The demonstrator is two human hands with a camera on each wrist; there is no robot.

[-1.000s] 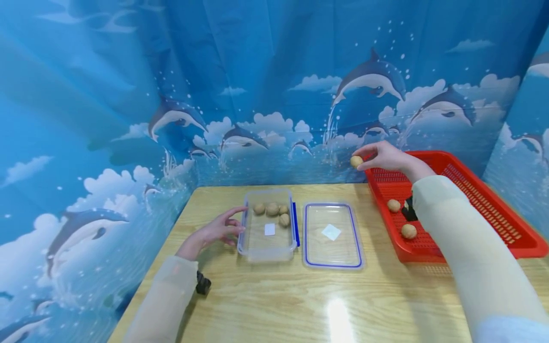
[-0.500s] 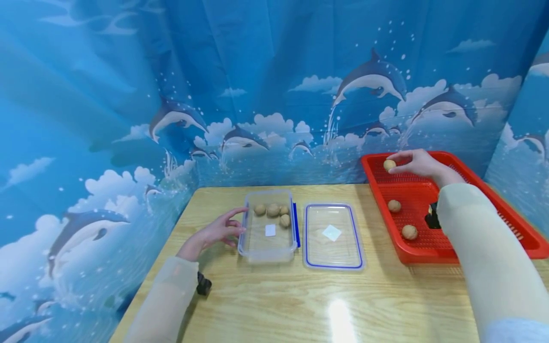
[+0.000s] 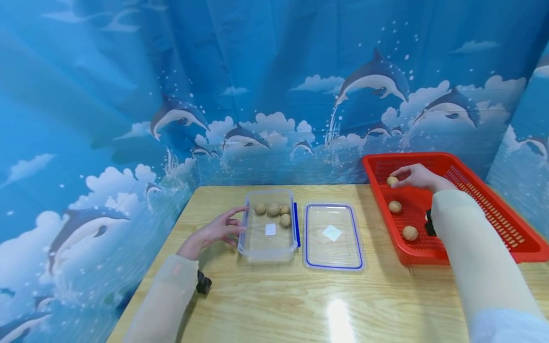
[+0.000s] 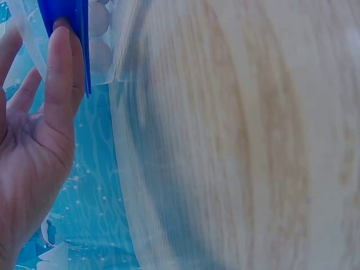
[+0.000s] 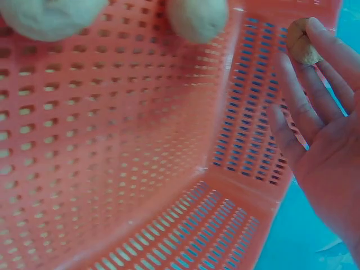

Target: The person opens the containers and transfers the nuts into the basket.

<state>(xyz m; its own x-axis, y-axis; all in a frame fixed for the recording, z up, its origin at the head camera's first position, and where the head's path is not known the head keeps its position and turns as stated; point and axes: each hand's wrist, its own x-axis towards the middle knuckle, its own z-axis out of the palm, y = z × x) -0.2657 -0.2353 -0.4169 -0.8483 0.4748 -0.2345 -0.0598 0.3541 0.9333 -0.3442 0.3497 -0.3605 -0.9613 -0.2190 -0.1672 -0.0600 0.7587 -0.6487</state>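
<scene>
My right hand (image 3: 415, 177) pinches a walnut (image 3: 391, 181) between thumb and fingertips, inside the far left part of the red basket (image 3: 383, 228). Below that hand in the head view, two more walnuts lie in the basket, one in the middle (image 3: 395, 206) and one nearer me (image 3: 410, 233). With fingers loosely bent, my left hand (image 3: 218, 230) rests its fingertips at the left side of a clear plastic container (image 3: 266, 255). Several walnuts (image 3: 273, 209) sit toward the container's back. In the left wrist view a finger lies against the container's blue locking flap (image 4: 79, 45).
A clear lid (image 3: 333, 257) with a blue seal lies flat between container and basket, a white square (image 3: 332, 233) on it. Another white square (image 3: 270, 229) shows in the container. A dolphin-print curtain (image 3: 274, 95) stands behind the wooden table (image 3: 266, 300).
My right hand has carried the walnut from over the basket's far left corner rightward, then down into the basket. The left hand and the container have stayed put.
</scene>
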